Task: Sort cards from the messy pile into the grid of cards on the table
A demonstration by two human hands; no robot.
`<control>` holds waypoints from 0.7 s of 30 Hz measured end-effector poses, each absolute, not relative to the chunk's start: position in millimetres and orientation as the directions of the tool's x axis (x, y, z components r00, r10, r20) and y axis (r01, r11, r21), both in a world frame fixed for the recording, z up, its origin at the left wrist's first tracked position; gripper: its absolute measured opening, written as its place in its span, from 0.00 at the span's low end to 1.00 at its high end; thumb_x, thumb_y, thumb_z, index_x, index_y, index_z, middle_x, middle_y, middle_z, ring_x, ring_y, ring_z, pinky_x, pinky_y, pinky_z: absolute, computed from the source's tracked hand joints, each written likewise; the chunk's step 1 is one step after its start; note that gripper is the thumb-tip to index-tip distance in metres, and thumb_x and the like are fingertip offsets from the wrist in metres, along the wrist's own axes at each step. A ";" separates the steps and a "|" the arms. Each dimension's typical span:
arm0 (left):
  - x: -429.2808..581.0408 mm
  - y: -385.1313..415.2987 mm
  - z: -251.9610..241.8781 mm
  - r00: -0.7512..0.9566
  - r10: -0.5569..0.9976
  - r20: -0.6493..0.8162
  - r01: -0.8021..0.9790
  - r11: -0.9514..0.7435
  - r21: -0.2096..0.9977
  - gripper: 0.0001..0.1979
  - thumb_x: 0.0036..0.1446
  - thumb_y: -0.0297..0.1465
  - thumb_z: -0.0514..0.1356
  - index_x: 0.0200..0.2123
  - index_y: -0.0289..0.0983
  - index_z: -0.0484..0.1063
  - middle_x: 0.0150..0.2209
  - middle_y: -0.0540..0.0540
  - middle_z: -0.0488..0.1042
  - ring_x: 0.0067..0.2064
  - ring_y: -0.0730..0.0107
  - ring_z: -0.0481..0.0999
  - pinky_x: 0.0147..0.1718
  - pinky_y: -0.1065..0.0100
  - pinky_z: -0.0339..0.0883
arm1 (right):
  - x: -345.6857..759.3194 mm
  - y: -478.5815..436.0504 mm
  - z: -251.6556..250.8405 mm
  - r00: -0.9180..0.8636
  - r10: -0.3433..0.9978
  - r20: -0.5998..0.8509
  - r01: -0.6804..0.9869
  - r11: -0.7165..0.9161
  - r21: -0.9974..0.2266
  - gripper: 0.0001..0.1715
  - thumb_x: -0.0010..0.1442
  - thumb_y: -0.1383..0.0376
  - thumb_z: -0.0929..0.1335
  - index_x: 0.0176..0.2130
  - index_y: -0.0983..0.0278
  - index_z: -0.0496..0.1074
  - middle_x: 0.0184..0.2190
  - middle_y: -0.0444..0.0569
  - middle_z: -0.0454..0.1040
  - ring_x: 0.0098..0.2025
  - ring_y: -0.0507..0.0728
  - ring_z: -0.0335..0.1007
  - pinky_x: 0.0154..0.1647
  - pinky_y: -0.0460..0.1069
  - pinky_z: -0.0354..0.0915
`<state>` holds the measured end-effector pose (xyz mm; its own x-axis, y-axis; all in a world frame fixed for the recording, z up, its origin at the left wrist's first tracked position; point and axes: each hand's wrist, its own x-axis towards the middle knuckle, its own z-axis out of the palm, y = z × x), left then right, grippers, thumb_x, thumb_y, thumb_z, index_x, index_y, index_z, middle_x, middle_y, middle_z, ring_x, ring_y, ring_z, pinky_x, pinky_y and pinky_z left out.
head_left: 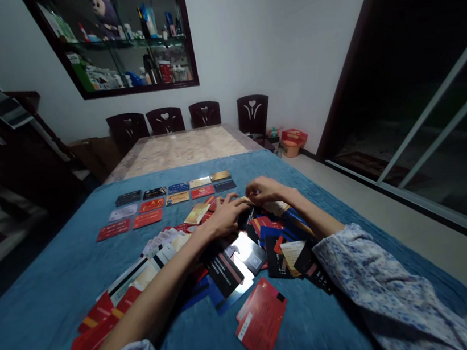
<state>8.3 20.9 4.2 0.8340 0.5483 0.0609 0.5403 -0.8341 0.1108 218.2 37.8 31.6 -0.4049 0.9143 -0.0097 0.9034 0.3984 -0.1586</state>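
Observation:
Plastic cards in many colours lie in a loose heap under and around my hands. My left hand (225, 217) rests over the heap with its fingers apart. Close to its fingertips, my right hand (267, 189) is curled in a pinch at the heap's far edge; what the pinch holds is hidden. A gold card (197, 213) lies just left of my left hand. Nearer to me are a black card (224, 271), a shiny silver-grey card (249, 252) and a red card (263, 320). A dark card (312, 268) lies below my right forearm.
Beyond the heap, several cards are laid in rows, among them a blue card (178, 188) and a red card (114, 230). A blue cloth (51, 296) covers the near part of the marble-patterned table (187, 146). Dark chairs (165, 119) stand at its far end.

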 end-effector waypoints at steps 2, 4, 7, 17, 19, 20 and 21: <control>9.8 17.4 2.7 0.852 0.523 0.020 0.518 -0.848 0.109 0.34 0.51 0.24 0.58 0.62 0.48 0.66 0.67 0.44 0.63 0.66 0.43 0.53 0.55 0.40 0.54 | 217.9 34.0 30.1 -0.399 0.917 0.004 0.903 0.393 -0.175 0.17 0.54 0.70 0.68 0.42 0.62 0.81 0.39 0.49 0.81 0.39 0.54 0.75 0.33 0.43 0.59; 9.3 16.1 1.1 0.858 0.514 -0.008 0.512 -0.854 0.088 0.34 0.51 0.23 0.57 0.62 0.48 0.66 0.66 0.44 0.65 0.67 0.43 0.53 0.55 0.40 0.54 | 217.8 31.9 28.3 -0.392 0.920 0.020 0.904 0.389 -0.176 0.17 0.54 0.70 0.67 0.43 0.63 0.81 0.39 0.49 0.82 0.39 0.54 0.75 0.34 0.43 0.59; 5.7 15.6 -0.6 0.858 0.514 0.000 0.513 -0.857 0.050 0.34 0.50 0.23 0.58 0.62 0.46 0.66 0.64 0.42 0.67 0.68 0.42 0.52 0.56 0.39 0.53 | 217.5 30.8 25.9 -0.402 0.915 0.037 0.901 0.403 -0.162 0.17 0.55 0.70 0.67 0.43 0.63 0.80 0.40 0.49 0.81 0.39 0.54 0.75 0.34 0.43 0.59; -5.2 6.3 7.7 0.847 0.531 0.032 0.532 -0.842 -0.093 0.23 0.53 0.27 0.58 0.54 0.38 0.72 0.58 0.34 0.69 0.64 0.41 0.57 0.58 0.38 0.52 | 212.5 29.9 20.2 -0.423 0.906 -0.009 0.889 0.413 -0.196 0.17 0.54 0.68 0.69 0.43 0.62 0.81 0.39 0.50 0.81 0.37 0.54 0.73 0.33 0.44 0.59; -6.3 6.2 7.9 0.836 0.548 0.031 0.547 -0.829 -0.115 0.19 0.57 0.29 0.57 0.52 0.36 0.73 0.57 0.33 0.69 0.63 0.42 0.57 0.58 0.38 0.52 | 210.8 28.0 20.8 -0.439 0.898 -0.010 0.875 0.425 -0.231 0.16 0.53 0.66 0.70 0.43 0.63 0.81 0.38 0.50 0.81 0.36 0.54 0.72 0.33 0.45 0.59; -6.8 6.3 7.6 0.830 0.557 0.031 0.557 -0.822 -0.123 0.18 0.58 0.30 0.56 0.52 0.35 0.73 0.56 0.32 0.69 0.63 0.42 0.58 0.58 0.39 0.52 | 209.7 26.5 21.5 -0.446 0.895 -0.009 0.867 0.430 -0.253 0.15 0.53 0.65 0.70 0.42 0.63 0.81 0.37 0.50 0.81 0.35 0.54 0.71 0.33 0.44 0.59; -7.2 6.6 7.3 0.823 0.568 0.034 0.567 -0.814 -0.129 0.17 0.60 0.32 0.55 0.51 0.35 0.73 0.55 0.32 0.69 0.62 0.42 0.58 0.58 0.38 0.52 | 208.6 24.8 22.2 -0.454 0.891 -0.007 0.858 0.434 -0.276 0.15 0.54 0.64 0.70 0.41 0.63 0.81 0.36 0.49 0.80 0.35 0.53 0.71 0.32 0.44 0.59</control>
